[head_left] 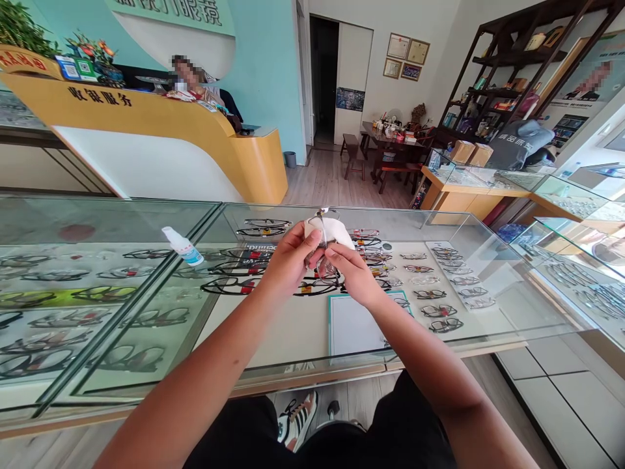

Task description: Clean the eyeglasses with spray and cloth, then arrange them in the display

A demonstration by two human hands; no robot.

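Observation:
Above the glass display counter [303, 368], my two hands meet around a pair of thin-framed eyeglasses [322, 266] and a white cloth [336, 229]. My left hand [291, 255] is closed, its thumb and fingers pinching the eyeglasses. Fingers of my right hand [352, 270] are closed too, pressing the cloth near the lenses. Part of the frame is hidden by my fingers and the cloth. Left of my hands, a small white spray bottle [183, 247] with a blue-tinted base is on the glass top.
Rows of eyeglasses [432, 294] lie inside the counter, beside a white, teal-edged board [359, 326]. A yellow reception desk [249, 163] stands behind, with a person [229, 104] at it. Wooden benches [354, 156] and more glass cases [493, 179] occupy the right rear.

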